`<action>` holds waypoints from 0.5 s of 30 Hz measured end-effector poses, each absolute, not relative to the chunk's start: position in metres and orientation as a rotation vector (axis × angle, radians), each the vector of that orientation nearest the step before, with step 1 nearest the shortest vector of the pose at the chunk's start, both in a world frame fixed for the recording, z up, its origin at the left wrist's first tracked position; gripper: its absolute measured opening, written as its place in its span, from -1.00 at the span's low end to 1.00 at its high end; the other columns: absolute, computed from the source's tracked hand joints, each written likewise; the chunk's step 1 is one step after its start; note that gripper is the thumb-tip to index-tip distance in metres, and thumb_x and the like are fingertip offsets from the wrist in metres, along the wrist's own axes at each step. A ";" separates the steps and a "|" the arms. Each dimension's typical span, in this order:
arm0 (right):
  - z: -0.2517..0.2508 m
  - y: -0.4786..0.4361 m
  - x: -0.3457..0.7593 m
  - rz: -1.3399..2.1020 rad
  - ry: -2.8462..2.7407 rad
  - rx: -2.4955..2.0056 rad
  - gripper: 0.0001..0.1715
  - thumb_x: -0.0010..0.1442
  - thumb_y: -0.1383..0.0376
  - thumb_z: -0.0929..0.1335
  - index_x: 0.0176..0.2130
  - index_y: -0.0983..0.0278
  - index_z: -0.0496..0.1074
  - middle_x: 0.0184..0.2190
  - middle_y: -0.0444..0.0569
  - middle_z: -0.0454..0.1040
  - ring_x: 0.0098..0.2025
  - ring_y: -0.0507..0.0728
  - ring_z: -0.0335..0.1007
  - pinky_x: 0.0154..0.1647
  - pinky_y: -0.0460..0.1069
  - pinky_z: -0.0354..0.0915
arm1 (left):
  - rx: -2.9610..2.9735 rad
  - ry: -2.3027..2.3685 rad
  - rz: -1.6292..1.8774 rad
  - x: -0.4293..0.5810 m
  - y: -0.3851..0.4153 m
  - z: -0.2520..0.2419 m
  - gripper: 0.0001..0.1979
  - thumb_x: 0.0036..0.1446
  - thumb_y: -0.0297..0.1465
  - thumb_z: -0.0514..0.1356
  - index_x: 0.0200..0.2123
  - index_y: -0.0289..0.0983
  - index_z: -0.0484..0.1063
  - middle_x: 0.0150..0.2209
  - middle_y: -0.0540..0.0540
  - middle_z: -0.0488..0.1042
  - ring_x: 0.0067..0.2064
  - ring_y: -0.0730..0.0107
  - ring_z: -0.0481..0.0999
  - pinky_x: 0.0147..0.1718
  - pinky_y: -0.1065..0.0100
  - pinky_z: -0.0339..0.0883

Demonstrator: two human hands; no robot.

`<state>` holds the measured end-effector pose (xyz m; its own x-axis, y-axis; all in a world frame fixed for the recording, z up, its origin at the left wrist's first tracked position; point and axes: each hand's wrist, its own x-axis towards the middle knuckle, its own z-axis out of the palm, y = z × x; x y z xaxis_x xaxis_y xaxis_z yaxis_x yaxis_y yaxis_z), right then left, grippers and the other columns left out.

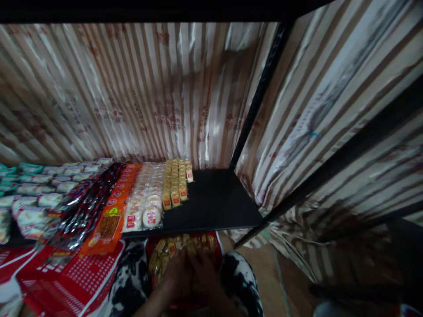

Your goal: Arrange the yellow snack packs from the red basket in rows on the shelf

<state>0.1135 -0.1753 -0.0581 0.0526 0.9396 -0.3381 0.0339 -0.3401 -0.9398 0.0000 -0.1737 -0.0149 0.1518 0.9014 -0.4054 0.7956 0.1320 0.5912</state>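
Between my knees stands a red basket holding many small yellow snack packs. My left hand reaches into it, over the packs. Its fingers are dim and blurred, so any pack in them is hidden. Close beside it, my right hand lies low over the packs with fingers stretched out. On the black shelf just beyond, similar yellow wrapped snacks stand in tidy rows. Left of those are rows of round white crackers in clear wrappers.
Orange snack packets, dark shiny packets and white pouches line the shelf further left. Another red basket is at my left. A black shelf post and a slanting black bar frame the right. Striped sheeting hangs behind.
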 end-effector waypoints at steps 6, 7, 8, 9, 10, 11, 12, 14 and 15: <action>-0.036 -0.154 0.134 1.374 -0.929 -1.377 -0.37 -0.14 -0.14 0.39 -0.22 0.24 0.42 -0.38 0.02 0.56 -0.27 0.26 0.50 -0.16 0.15 0.38 | 1.592 1.585 0.521 0.007 -0.161 0.001 -0.49 0.09 -0.20 0.00 0.09 -0.26 0.30 0.04 -0.16 0.46 0.03 0.27 0.45 0.01 0.35 0.28; -0.033 -0.151 0.135 1.390 -0.927 -1.313 -0.41 -0.11 -0.13 0.39 -0.24 0.24 0.42 -0.37 0.02 0.56 -0.28 0.25 0.50 -0.17 0.13 0.38 | 1.588 1.599 0.572 0.010 -0.157 0.002 -0.48 0.08 -0.19 0.01 0.08 -0.28 0.30 0.05 -0.17 0.44 0.05 0.27 0.44 0.03 0.35 0.26; -0.029 -0.147 0.136 1.396 -0.936 -1.260 -0.45 -0.10 -0.11 0.39 -0.26 0.24 0.42 -0.35 0.02 0.56 -0.26 0.24 0.50 -0.16 0.12 0.38 | 1.589 1.620 0.612 0.013 -0.153 0.003 -0.47 0.06 -0.19 0.03 0.08 -0.30 0.30 0.07 -0.18 0.43 0.07 0.26 0.42 0.06 0.34 0.25; -0.026 -0.143 0.137 1.390 -0.953 -1.227 -0.48 -0.09 -0.08 0.40 -0.26 0.24 0.42 -0.33 0.03 0.56 -0.25 0.23 0.50 -0.15 0.11 0.38 | 1.596 1.645 0.640 0.016 -0.148 0.003 -0.45 0.06 -0.20 0.03 0.09 -0.33 0.29 0.08 -0.21 0.41 0.08 0.24 0.40 0.08 0.32 0.23; -0.022 -0.140 0.139 1.379 -0.977 -1.214 -0.51 -0.08 -0.05 0.41 -0.26 0.23 0.43 -0.31 0.03 0.56 -0.23 0.22 0.50 -0.15 0.10 0.38 | 1.611 1.667 0.662 0.019 -0.143 0.003 -0.43 0.06 -0.20 0.03 0.10 -0.37 0.28 0.09 -0.24 0.40 0.09 0.22 0.39 0.09 0.30 0.22; -0.019 -0.136 0.140 1.362 -1.002 -1.216 -0.53 -0.08 -0.03 0.41 -0.25 0.23 0.43 -0.30 0.02 0.56 -0.23 0.22 0.50 -0.14 0.10 0.38 | 1.641 1.678 0.686 0.022 -0.138 0.003 -0.43 0.06 -0.21 0.02 0.10 -0.40 0.27 0.09 -0.27 0.39 0.10 0.20 0.39 0.10 0.28 0.21; -0.016 -0.132 0.143 1.345 -1.024 -1.231 -0.54 -0.07 -0.01 0.41 -0.24 0.22 0.43 -0.30 0.01 0.56 -0.24 0.21 0.50 -0.15 0.09 0.38 | 1.676 1.685 0.713 0.025 -0.132 0.003 -0.43 0.08 -0.22 0.00 0.11 -0.42 0.27 0.08 -0.29 0.39 0.09 0.18 0.39 0.10 0.26 0.21; -0.012 -0.121 0.148 1.317 -1.057 -1.272 -0.57 -0.06 0.01 0.40 -0.23 0.20 0.44 -0.33 -0.02 0.57 -0.28 0.20 0.50 -0.19 0.09 0.40 | 1.727 1.693 0.767 0.032 -0.121 0.003 -0.45 0.10 -0.24 -0.02 0.11 -0.42 0.26 0.04 -0.29 0.41 0.07 0.16 0.40 0.08 0.24 0.24; -0.011 -0.114 0.151 1.303 -1.077 -1.285 -0.59 -0.05 0.02 0.39 -0.24 0.20 0.44 -0.34 -0.02 0.56 -0.29 0.20 0.50 -0.20 0.08 0.40 | 1.740 1.696 0.790 0.036 -0.115 0.003 -0.46 0.11 -0.25 -0.02 0.12 -0.41 0.26 0.03 -0.29 0.42 0.06 0.16 0.41 0.07 0.23 0.25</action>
